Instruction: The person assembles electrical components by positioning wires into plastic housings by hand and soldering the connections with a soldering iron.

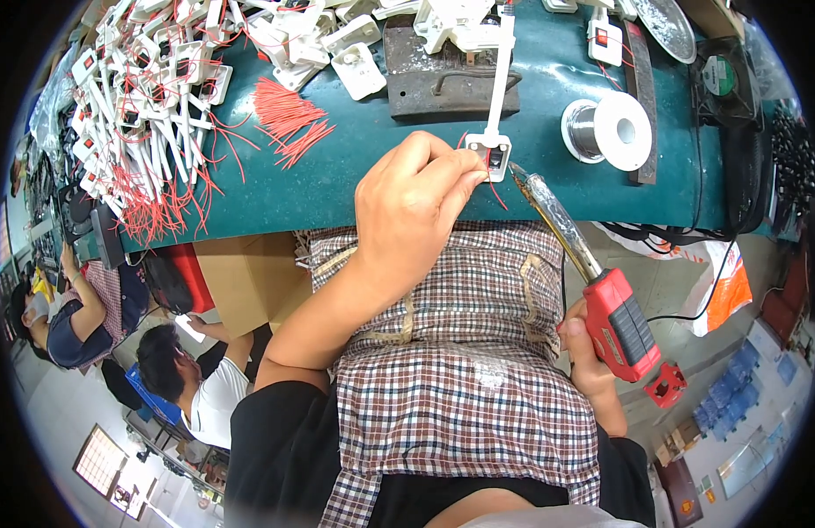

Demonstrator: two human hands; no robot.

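Observation:
My left hand (pixel 416 198) is closed in a pinch over the near end of a white plastic housing (pixel 503 146), with a thin red wire (pixel 499 194) at its fingertips. The housing lies at the table's front edge, its long white stem (pixel 499 92) pointing away from me. Dark parts show inside its square end. Wrapped around the grip of a red and black soldering iron (pixel 620 326), my right hand (pixel 588 356) is closed. The iron slants up to the left, its tip just right of the housing; whether they touch I cannot tell.
Many white housings with red wires (pixel 174 114) are piled at left, beside cut red wires (pixel 289 119). A dark metal block (pixel 451 95) stands behind the housing. A solder spool (pixel 626 132) and dark bar (pixel 641 106) are at right. Two people (pixel 216 400) sit at left.

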